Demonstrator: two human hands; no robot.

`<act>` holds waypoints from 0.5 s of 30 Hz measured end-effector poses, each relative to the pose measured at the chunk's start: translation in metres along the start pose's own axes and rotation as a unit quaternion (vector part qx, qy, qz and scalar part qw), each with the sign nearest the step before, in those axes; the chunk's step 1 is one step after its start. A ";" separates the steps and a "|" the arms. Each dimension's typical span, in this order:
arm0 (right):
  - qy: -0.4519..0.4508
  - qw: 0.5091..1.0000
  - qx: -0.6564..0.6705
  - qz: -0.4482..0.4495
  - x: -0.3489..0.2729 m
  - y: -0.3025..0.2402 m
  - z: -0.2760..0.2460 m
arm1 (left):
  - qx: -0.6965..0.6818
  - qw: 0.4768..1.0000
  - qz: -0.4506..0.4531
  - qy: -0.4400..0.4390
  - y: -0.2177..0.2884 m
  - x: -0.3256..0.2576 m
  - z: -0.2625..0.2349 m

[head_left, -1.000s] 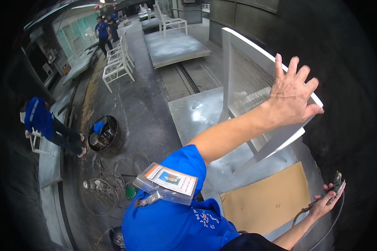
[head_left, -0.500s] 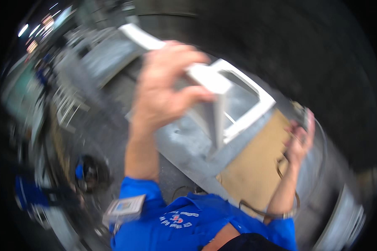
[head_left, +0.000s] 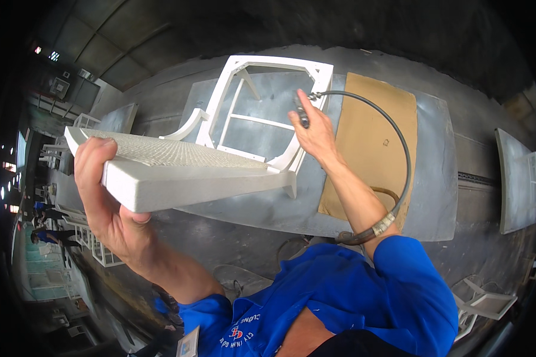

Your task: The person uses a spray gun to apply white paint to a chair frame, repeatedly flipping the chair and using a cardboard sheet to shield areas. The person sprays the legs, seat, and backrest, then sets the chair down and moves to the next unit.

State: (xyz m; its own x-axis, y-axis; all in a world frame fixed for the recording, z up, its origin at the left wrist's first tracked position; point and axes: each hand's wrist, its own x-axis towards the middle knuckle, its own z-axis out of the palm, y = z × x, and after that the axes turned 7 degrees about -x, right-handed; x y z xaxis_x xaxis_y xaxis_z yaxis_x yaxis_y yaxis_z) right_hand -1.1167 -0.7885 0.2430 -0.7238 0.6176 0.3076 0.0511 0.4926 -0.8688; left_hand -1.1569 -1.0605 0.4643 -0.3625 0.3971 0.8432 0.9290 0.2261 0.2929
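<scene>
A white chair frame (head_left: 220, 128), its seat a bare opening and its back a woven mesh panel (head_left: 173, 150), is tipped over a grey table. My left hand (head_left: 116, 214) is closed round the end of the backrest's top rail (head_left: 155, 184), thumb below and fingers above. My right hand (head_left: 317, 132) is beside the seat frame, wrapped round a small dark metal air blow gun (head_left: 302, 110). A black hose (head_left: 393, 119) runs from the tool and loops back to my right forearm, where pale tape binds it. The tool's nozzle is hard to make out.
Under the chair is a grey tabletop (head_left: 435, 160) with a brown cardboard sheet (head_left: 369, 154) on its right. A grey panel (head_left: 515, 178) stands at the far right, another chair (head_left: 482, 303) below it. More white frames (head_left: 92, 238) and a person (head_left: 47, 235) are at the left.
The view has turned and sharpened. The chair's back has swung down and left with my left hand on it. My right hand with the air blow gun has come up to the seat frame.
</scene>
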 end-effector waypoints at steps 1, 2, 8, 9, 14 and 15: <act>-0.009 1.000 -0.006 0.018 0.005 -0.003 0.010 | 0.004 1.000 -0.004 0.000 0.001 0.000 0.000; -0.007 1.000 -0.009 0.009 0.010 -0.006 0.021 | 0.015 1.000 -0.003 -0.002 0.001 0.001 -0.001; -0.046 0.998 0.027 -0.022 0.023 -0.014 0.064 | 0.023 1.000 -0.001 -0.008 0.006 0.003 0.000; -0.041 0.998 0.033 -0.025 0.023 -0.016 0.066 | 0.023 1.000 0.000 -0.006 0.006 0.003 0.001; -0.040 0.999 0.021 0.018 0.011 -0.022 0.047 | 0.039 0.999 0.016 -0.018 0.007 0.002 -0.001; -0.020 0.999 0.011 0.025 0.006 -0.022 0.040 | 0.046 0.998 0.023 -0.028 0.006 0.002 -0.001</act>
State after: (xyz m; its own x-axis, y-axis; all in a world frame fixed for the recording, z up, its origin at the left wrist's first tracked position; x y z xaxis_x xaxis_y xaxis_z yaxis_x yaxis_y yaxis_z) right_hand -1.1497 -0.8206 0.2481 -0.7481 0.6153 0.2484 0.0723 0.4477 -0.8913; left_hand -1.1517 -1.0596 0.4683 -0.3257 0.4577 0.8273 0.9349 0.2864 0.2096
